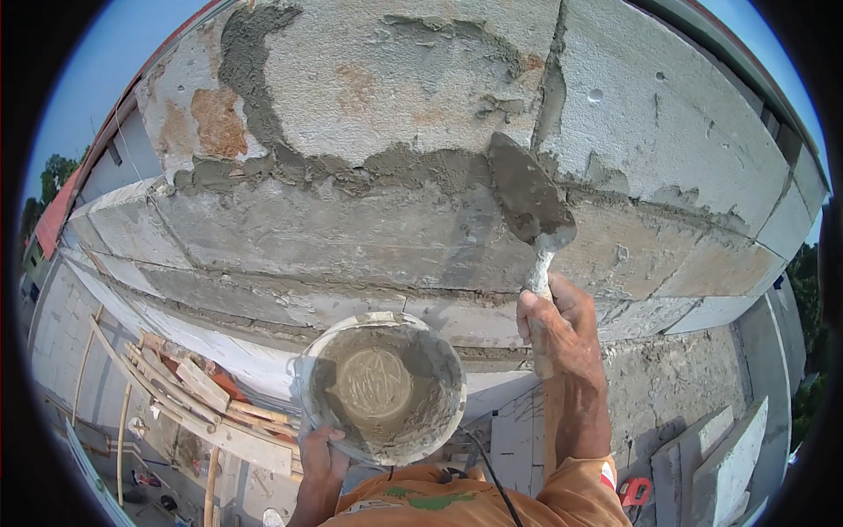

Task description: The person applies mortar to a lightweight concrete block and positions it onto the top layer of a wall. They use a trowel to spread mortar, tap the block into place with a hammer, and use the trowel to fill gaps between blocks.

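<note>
My right hand (566, 334) is closed around the mortar-crusted handle of a trowel (525, 189). The trowel's pointed blade lies against the block wall (395, 88), where a band of wet grey mortar (378, 167) runs along a joint. Lower down and to the left, my left hand (323, 452) grips the near left rim of a mortar bucket (391, 382). Its fingers show only in part. The bucket is tilted toward me, and its inner walls are smeared with mortar; the round bottom shows through.
Wooden poles and planks (219, 422) lie below on the left. At the lower right, several pale blocks (707, 461) lean near a red tape measure (635, 491). A dark cord (492, 470) hangs by my body. The wall continues to both sides.
</note>
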Demonstrator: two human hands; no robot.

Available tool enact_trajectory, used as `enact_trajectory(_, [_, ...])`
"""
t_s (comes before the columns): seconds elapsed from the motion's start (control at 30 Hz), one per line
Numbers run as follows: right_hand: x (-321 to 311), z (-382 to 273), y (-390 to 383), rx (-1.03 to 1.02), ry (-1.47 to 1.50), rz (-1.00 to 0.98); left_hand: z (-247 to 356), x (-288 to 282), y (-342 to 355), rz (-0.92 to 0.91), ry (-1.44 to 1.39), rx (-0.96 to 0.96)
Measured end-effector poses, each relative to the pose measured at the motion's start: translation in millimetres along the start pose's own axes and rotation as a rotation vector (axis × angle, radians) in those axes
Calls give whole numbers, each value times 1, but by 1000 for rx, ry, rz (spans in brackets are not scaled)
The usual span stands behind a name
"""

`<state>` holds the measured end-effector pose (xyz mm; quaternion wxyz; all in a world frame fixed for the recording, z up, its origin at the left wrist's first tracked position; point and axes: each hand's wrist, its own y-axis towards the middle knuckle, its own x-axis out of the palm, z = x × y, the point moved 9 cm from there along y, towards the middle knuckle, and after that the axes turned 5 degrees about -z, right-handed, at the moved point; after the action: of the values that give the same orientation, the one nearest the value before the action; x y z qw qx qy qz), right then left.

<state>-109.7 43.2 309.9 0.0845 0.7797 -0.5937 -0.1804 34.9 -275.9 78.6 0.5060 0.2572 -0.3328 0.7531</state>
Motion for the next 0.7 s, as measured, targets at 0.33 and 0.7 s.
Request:
enact_trajectory(0.33, [-36, 44, -36, -24, 9, 244, 3, -6, -11, 26, -5, 40])
enact_trajectory(0.7, [0, -26, -3, -161, -358, 155, -10, -20, -3, -33, -24, 2])
